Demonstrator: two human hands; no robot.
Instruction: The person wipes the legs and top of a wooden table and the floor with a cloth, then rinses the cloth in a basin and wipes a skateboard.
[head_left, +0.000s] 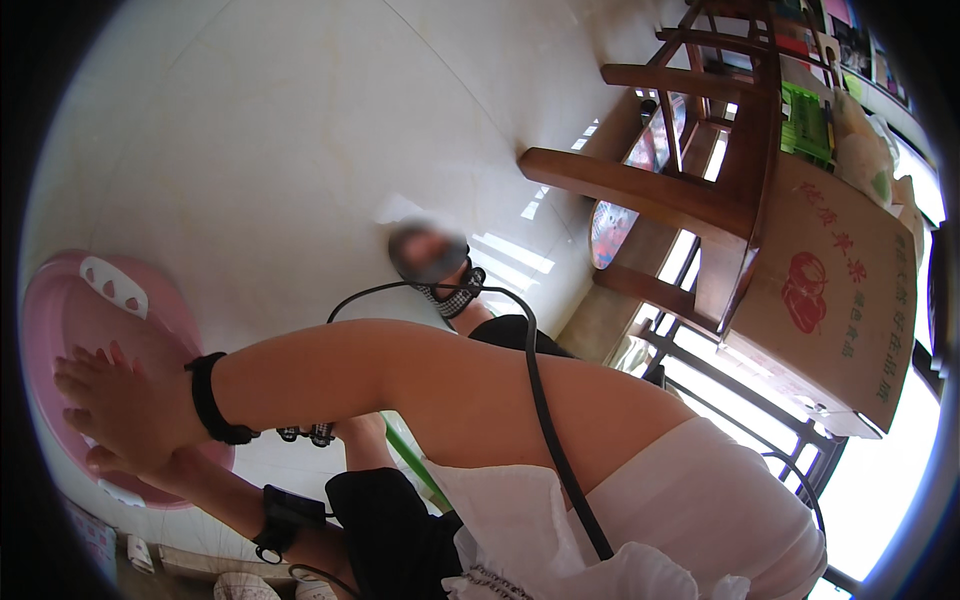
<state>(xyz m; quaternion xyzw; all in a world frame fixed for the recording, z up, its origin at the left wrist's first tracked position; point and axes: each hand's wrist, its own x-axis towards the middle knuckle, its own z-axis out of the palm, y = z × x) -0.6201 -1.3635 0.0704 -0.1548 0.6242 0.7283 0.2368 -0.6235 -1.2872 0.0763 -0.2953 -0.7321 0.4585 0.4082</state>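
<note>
A pink plastic basin (161, 300) with white handles stands on the floor at the left. Over it, my right hand (124, 409) has its fingers extended and crosses over my left hand (118, 354). The left hand is mostly hidden beneath; only a few fingertips and the wrist area show. No object is visible in the right hand, and whether the left holds anything cannot be seen. A black band (210, 397) circles my right wrist, and a black strapped device (292, 517) sits on my left forearm.
A black cable (536, 375) loops across my right arm. Wooden furniture (645, 187) stands at the right, bearing a printed cardboard box (832, 285) and a green plastic basket (806, 124). A patterned board (611, 229) lies beneath. My sandaled foot (454, 296) is on the tiled floor (300, 150).
</note>
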